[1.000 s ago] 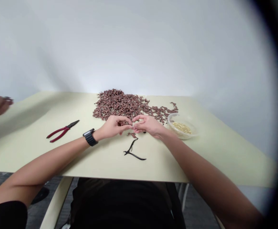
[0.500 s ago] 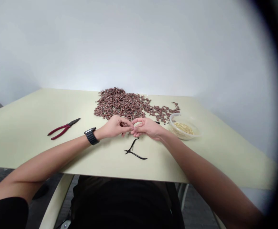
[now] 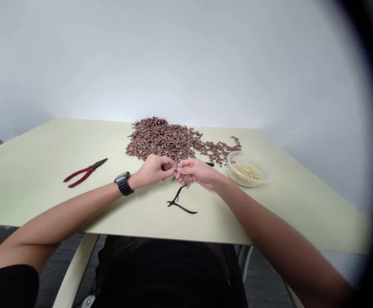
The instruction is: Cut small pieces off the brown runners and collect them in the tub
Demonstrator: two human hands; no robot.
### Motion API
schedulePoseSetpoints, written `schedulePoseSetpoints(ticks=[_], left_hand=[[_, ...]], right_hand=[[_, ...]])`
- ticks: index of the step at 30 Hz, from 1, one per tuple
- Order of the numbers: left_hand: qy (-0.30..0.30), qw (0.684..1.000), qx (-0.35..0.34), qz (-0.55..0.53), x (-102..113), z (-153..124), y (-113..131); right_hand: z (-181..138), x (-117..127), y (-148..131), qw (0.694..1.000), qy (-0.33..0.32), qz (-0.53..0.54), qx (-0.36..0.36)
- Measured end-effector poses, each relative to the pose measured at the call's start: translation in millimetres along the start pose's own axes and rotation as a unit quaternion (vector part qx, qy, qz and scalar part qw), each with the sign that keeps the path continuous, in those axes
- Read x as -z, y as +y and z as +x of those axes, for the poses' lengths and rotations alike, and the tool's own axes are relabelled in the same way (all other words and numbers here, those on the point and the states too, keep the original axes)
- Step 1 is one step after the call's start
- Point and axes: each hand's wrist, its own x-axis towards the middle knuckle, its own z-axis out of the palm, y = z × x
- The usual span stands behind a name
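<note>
My left hand (image 3: 157, 170) and my right hand (image 3: 196, 172) meet fingertip to fingertip just in front of a heap of small reddish-brown pieces (image 3: 160, 139). Thumb and forefinger of each hand are pinched together. A tiny brown piece (image 3: 176, 169) shows between the fingertips, too small to name. Below the hands, black nippers (image 3: 176, 203) lie on the table with their handles spread. Part of a black-tipped tool (image 3: 209, 164) sticks out from behind my right hand; the rest of it is hidden.
A clear plastic bowl (image 3: 253, 184) with small gold-coloured bits stands right of my right hand. Red-handled pliers (image 3: 83, 174) lie to the left on the pale table (image 3: 45, 188). The wall (image 3: 186, 64) rises behind the heap. Loose brown pieces (image 3: 218, 152) trail rightward toward the bowl.
My fingertips have drawn slightly apart, so the tiny brown piece shows between them. The tools, heap and bowl lie as before.
</note>
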Motion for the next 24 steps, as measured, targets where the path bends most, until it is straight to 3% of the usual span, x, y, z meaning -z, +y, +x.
schedulePoseSetpoints(ticks=[9, 12, 16, 19, 24], left_hand=[[-0.011, 1.0, 0.007, -0.001, -1, 0, -1], [-0.023, 0.993, 0.025, -0.109, -4, 2, -5], [-0.047, 0.952, 0.061, -0.297, -5, 7, -15], [-0.068, 0.932, 0.096, -0.343, -3, 9, -20], [-0.041, 0.929, 0.115, -0.35, 1, 8, -21]], right_hand=[[1, -6, -2, 0.997, 0.053, -0.043, 0.016], [3, -5, -2, 0.99, 0.102, -0.087, 0.039], [3, -2, -1, 0.967, 0.183, -0.158, 0.079], [2, -2, -2, 0.955, 0.204, -0.188, 0.109], [0, -11, -5, 0.943, 0.21, -0.211, 0.15]])
